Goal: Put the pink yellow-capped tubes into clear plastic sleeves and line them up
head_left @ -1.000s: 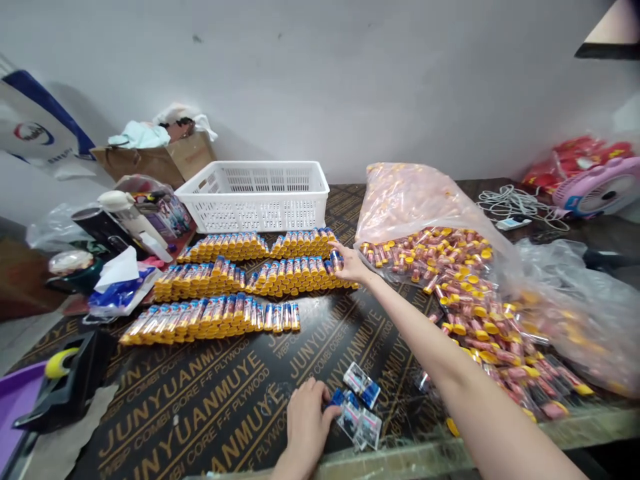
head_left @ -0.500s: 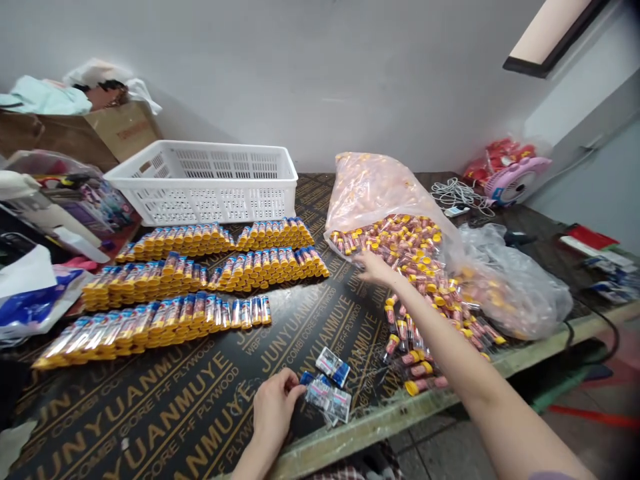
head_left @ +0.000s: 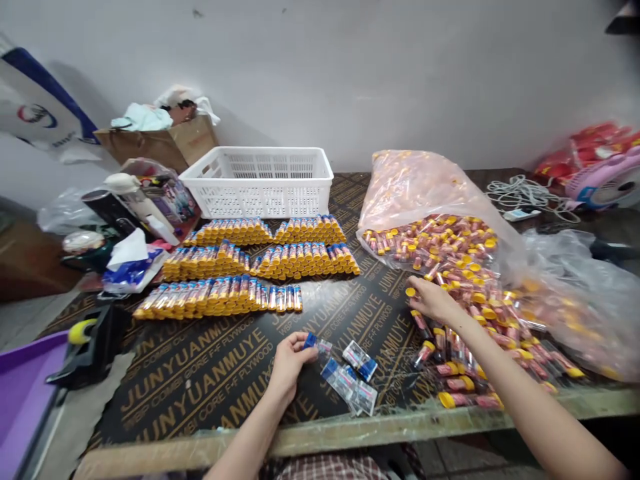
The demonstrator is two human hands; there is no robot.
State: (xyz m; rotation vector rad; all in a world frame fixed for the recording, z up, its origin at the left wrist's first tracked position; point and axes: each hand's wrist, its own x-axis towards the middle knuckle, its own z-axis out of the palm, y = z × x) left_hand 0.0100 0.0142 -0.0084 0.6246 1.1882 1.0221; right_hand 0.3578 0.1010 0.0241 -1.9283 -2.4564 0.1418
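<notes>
My left hand [head_left: 289, 360] pinches a small clear plastic sleeve with a blue end [head_left: 311, 341], just above the tabletop. Several more printed clear sleeves [head_left: 345, 385] lie loose to its right, by the near edge. At the left rim of the heap of pink tubes [head_left: 463, 263], my right hand [head_left: 433, 300] closes on a small tube whose yellow cap [head_left: 410, 292] shows at the fingertips. Those tubes spill from a large pinkish plastic bag [head_left: 415, 187]. Rows of yellow-ended tubes in blue-printed sleeves [head_left: 200, 298] are stacked on the left.
A white plastic basket [head_left: 260, 197] stands behind the stacks. Tissues [head_left: 134, 267], a tape dispenser [head_left: 85, 347] and bottles are at the left. A clear bag [head_left: 575, 300], a white cable [head_left: 525, 197] and a pink fan [head_left: 605, 177] lie right. The wooden table edge [head_left: 300, 440] runs in front.
The view has turned left. My left hand has lifted a sleeve off the loose pile. My right hand has moved down from the bag's mouth, now with a yellow-capped tube in its fingers.
</notes>
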